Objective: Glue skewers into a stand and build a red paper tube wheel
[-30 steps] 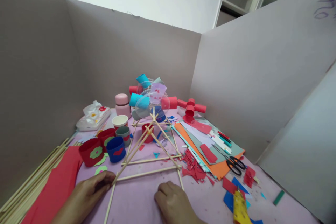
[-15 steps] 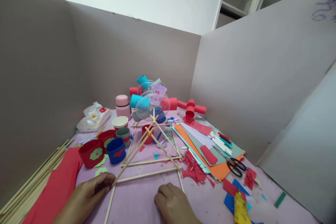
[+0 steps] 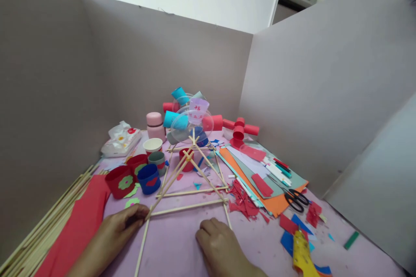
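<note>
Thin wooden sticks make up a frame with triangular ends [image 3: 182,209] in the middle of the table. At its near left corner, my left hand [image 3: 121,225] pinches a stick where several ends meet. My right hand [image 3: 219,244] rests on the table to the right, its fingers curled in, apart from the sticks. Nothing shows in that hand. Behind the peaks stands a wheel of clear plastic discs [image 3: 182,136] with light blue, red and purple paper tubes around it. Left of the frame sit a blue ring [image 3: 148,185], a red ring [image 3: 113,188] and a grey ring [image 3: 157,162].
Long sticks [image 3: 55,229] and red sheets [image 3: 81,220] lie at the left. A pink flask [image 3: 155,130], paper cup [image 3: 152,144] and tissue pack [image 3: 120,140] stand behind. Scissors [image 3: 296,199], coloured sheets [image 3: 276,203], markers [image 3: 276,173], red scraps [image 3: 242,201] and a yellow glue gun [image 3: 302,251] are at the right.
The camera view has shifted slightly, so everything sits a little higher and mostly further right. My left hand keeps its pinch at the corner, and my right hand stays curled on the table.
</note>
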{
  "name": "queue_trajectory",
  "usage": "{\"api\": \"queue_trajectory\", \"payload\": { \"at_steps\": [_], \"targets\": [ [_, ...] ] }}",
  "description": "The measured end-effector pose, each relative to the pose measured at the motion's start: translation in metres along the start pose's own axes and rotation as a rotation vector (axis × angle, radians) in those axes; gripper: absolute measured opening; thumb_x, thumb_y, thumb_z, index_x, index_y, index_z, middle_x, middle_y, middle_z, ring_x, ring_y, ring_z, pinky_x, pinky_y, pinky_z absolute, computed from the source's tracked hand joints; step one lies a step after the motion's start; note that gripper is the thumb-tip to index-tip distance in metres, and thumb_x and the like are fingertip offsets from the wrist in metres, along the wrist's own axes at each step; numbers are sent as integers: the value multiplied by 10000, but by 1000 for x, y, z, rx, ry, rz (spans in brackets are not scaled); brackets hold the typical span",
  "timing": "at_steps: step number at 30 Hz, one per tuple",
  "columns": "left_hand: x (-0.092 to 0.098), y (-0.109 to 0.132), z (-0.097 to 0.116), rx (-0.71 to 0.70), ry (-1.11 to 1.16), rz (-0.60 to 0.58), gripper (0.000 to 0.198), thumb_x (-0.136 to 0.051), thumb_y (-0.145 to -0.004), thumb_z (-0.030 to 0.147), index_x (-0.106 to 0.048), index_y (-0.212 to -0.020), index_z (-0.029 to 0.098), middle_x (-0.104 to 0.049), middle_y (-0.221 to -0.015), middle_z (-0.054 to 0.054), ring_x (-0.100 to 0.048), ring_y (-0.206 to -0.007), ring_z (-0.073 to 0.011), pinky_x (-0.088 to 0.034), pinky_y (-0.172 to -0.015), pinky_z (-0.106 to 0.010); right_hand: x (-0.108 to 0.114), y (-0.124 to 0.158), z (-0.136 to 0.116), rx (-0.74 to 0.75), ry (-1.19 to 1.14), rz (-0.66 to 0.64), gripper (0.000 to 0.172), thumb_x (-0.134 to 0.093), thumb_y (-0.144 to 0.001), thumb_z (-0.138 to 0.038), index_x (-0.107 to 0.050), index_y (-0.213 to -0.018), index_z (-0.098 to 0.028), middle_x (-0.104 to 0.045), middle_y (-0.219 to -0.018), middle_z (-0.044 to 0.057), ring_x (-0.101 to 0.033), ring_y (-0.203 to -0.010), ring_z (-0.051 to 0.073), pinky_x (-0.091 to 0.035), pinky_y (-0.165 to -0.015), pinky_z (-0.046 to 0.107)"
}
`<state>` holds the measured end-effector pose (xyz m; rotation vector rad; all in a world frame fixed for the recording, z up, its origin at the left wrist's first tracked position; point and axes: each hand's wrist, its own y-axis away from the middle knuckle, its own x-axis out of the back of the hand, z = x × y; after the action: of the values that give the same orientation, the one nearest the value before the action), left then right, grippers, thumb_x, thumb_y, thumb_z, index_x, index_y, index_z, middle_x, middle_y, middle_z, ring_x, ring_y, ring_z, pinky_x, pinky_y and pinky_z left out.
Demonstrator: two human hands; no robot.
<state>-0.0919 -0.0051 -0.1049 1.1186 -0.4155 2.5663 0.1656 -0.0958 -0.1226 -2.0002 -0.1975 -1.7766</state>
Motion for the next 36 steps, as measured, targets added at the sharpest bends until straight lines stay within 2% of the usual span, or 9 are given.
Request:
{"api": "queue_trajectory", "payload": {
  "at_steps": [9, 14, 28, 36],
  "targets": [
    [3, 6, 22, 36, 44, -28, 153, -477, -795, 275, -615, -830, 217, -695, -821, -3, -645, -789, -175, -477, -717, -248, 1, 5, -1, -15, -82, 35, 272, -533, -681, 51, -612, -791, -184, -646, -861, 21, -572, -766, 184, -395, -639, 276],
    [2, 9, 21, 47, 51, -13, 149, -471, -791, 261, -609, -811, 206, -685, -810, -11, -633, -775, -174, -466, -708, -256, -3, 9, -1, 4, -100, 74, 269, -537, -709, 36, -605, -812, -202, -639, -867, 13, -565, -773, 177, -388, -652, 272],
    [3, 10, 26, 57, 29, 3, 157, -481, -766, 243, -625, -817, 206, -688, -830, -21, -624, -791, -187, -457, -724, -275, -4, 11, 0, 5, -106, 75, 244, -549, -729, 21, -600, -806, -205, -626, -850, 7, -555, -768, 167, -391, -660, 261],
    [4, 10, 28, 44, 22, 5, 156, -478, -776, 237, -627, -816, 212, -683, -836, -20, -621, -803, -185, -453, -728, -269, 1, 9, -2, -15, -122, 30, 253, -557, -711, 26, -628, -818, -192, -647, -878, 21, -564, -788, 186, -392, -671, 268]
  ]
}}
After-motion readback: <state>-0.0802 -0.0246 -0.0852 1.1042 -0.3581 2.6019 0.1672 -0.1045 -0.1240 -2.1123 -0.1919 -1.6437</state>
